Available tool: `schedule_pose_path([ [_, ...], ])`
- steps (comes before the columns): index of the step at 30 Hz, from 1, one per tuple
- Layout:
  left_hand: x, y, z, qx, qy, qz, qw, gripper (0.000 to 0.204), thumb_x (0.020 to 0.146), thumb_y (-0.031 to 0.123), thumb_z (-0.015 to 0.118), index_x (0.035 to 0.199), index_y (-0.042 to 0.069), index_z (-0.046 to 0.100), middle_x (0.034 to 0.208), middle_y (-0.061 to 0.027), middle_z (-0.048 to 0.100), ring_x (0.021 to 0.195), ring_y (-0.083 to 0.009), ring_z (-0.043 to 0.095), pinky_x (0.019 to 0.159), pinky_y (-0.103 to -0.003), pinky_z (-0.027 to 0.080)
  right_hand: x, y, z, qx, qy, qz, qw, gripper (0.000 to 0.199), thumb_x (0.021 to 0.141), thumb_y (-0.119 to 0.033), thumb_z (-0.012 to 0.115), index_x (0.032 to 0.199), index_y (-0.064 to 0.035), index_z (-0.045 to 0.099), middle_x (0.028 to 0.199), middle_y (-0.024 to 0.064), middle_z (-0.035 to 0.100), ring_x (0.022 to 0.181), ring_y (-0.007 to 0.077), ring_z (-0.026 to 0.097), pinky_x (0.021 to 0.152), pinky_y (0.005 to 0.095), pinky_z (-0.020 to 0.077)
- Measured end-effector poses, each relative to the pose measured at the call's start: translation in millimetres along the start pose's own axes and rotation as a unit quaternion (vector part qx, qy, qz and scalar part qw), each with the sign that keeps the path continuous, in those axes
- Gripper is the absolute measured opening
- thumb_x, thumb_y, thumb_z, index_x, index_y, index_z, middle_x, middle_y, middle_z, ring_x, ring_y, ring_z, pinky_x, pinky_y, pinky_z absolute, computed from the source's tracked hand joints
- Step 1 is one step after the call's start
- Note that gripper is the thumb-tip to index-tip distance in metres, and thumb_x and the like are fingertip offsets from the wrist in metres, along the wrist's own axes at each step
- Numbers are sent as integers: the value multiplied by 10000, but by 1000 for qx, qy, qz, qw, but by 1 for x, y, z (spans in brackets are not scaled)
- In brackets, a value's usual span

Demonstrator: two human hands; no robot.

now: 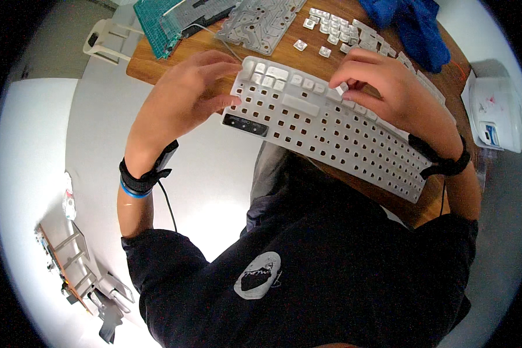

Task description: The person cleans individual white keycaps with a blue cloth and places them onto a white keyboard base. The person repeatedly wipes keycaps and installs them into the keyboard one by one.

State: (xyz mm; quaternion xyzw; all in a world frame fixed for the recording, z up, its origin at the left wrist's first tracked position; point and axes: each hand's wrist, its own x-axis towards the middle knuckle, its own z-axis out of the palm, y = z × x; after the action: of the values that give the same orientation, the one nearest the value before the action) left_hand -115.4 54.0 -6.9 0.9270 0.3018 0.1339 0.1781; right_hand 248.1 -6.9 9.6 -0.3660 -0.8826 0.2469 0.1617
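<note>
A white keyboard top case (pixel 365 171) with rows of square holes lies tilted across the table's near edge. Several white keycaps (pixel 277 73) sit in its far rows, and a long space bar (pixel 300 105) lies among the holes. My left hand (pixel 184 90) grips the case's left end, thumb on the near side and fingers at the far corner. Above the far row, my right hand (pixel 383 81) pinches a small white keycap (pixel 341 89) between thumb and fingers. A dark panel (pixel 245 125) fills the case's near left corner.
Loose white keycaps (pixel 333 29) lie beyond the case. Farther back are a grey circuit sheet (pixel 260 26), a green cutting mat (pixel 155 29) and a blue cloth (pixel 414 32). A clear plastic tub (pixel 496 110) stands at the right, a white chair (pixel 107 37) at the left.
</note>
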Motion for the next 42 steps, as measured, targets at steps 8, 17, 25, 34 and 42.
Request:
schedule_pose_path([
  [8,-1,14,7,5,-51,-41,998,597,878,218,863,1428,63,689,1255,-154,742,1020,-367,738,896,-468,587,27,6,21,54,2,-11,998,199,997,-60,706,1189,-11,688,1065,123,640,927,248,700,828,352,572],
  [17,0,20,14,100,-31,-25,994,594,878,324,836,1424,124,712,974,-141,765,907,-387,729,771,-489,559,45,9,26,2,-22,12,1000,213,990,-197,738,1105,-39,652,1020,144,648,930,343,687,810,449,546],
  [25,9,14,12,136,-39,5,990,573,853,332,864,1391,168,754,814,-135,754,797,-367,735,713,-492,558,46,13,25,-12,-22,-23,999,191,987,-156,714,1121,-21,691,1037,164,653,925,350,691,813,446,557],
  [34,11,17,11,142,-63,-14,988,542,838,316,876,1352,180,772,808,-110,766,792,-353,751,693,-475,564,21,11,15,12,-3,76,997,198,1001,-148,711,1155,-23,704,1080,167,683,960,332,742,822,424,599],
  [42,17,21,9,167,-64,-4,984,533,825,334,885,1317,163,774,854,-106,776,865,-356,760,715,-488,568,22,-2,30,-53,-15,-4,998,160,982,-138,698,1092,-33,647,1064,158,638,988,377,694,843,451,577],
])
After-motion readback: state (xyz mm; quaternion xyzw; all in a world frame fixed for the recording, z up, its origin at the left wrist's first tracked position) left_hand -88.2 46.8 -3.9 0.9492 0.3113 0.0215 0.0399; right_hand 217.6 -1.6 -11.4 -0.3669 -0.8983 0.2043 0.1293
